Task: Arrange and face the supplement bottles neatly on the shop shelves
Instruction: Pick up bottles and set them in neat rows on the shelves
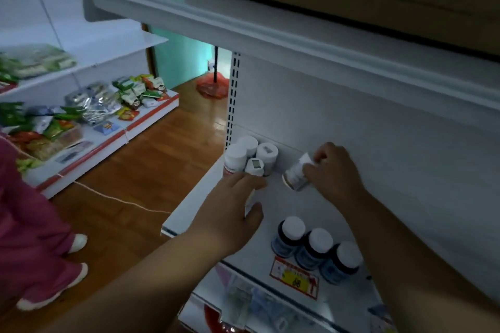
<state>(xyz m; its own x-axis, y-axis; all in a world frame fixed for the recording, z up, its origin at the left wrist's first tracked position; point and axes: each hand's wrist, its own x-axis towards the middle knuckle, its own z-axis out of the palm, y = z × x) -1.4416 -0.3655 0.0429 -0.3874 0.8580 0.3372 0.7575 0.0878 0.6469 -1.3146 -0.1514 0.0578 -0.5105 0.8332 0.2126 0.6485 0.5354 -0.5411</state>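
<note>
White-capped bottle (297, 173) with a pale label, tilted, pinched by the curled fingers of the right hand (331, 170) above the white shelf (284, 205). Left hand (235, 205) curled round a white item, unclear which, beside 4 white-capped bottles (250, 157) in the back corner. 3 dark bottles (315, 247) lined up near the front edge.

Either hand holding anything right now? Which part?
Right hand grips a tilted white bottle by its cap end. Left hand holds a white object; unclear what.
</note>
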